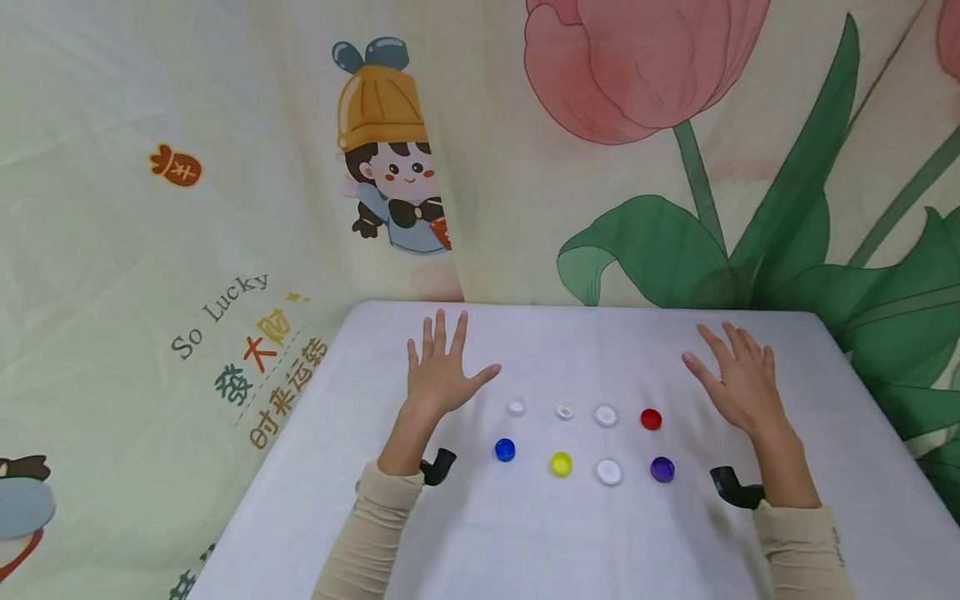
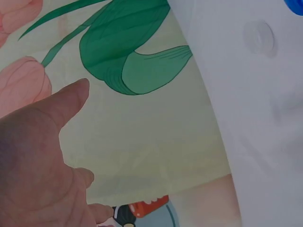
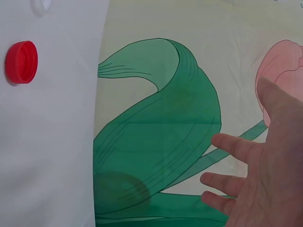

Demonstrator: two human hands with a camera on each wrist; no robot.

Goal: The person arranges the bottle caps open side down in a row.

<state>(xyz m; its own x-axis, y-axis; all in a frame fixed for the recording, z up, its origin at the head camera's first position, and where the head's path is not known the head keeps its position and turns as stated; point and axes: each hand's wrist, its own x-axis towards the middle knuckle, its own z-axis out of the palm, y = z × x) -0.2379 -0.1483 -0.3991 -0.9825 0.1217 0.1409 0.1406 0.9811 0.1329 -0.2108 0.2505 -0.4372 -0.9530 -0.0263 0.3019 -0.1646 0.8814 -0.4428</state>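
Note:
My left hand (image 1: 438,375) is spread over the left part of the table with fingers straight and nothing in it. Nearest to it are a clear cap (image 1: 516,407) and a blue cap (image 1: 505,450). On the right my right hand (image 1: 742,387) is likewise spread and holds nothing; a red bottle cap (image 1: 651,419) is the closest thing to it. Between the hands, two rough rows of caps lie on the cloth. The back row also has a small whitish cap (image 1: 564,411) and a white cap (image 1: 605,416). In front are a yellow cap (image 1: 561,464), another white cap (image 1: 609,472) and a purple cap (image 1: 662,469).
A white cloth covers the table (image 1: 555,542). Behind it hangs a printed curtain (image 1: 502,225) with tulips and a cartoon figure. Black wrist mounts (image 1: 438,467) stick out from both forearms, above the tabletop.

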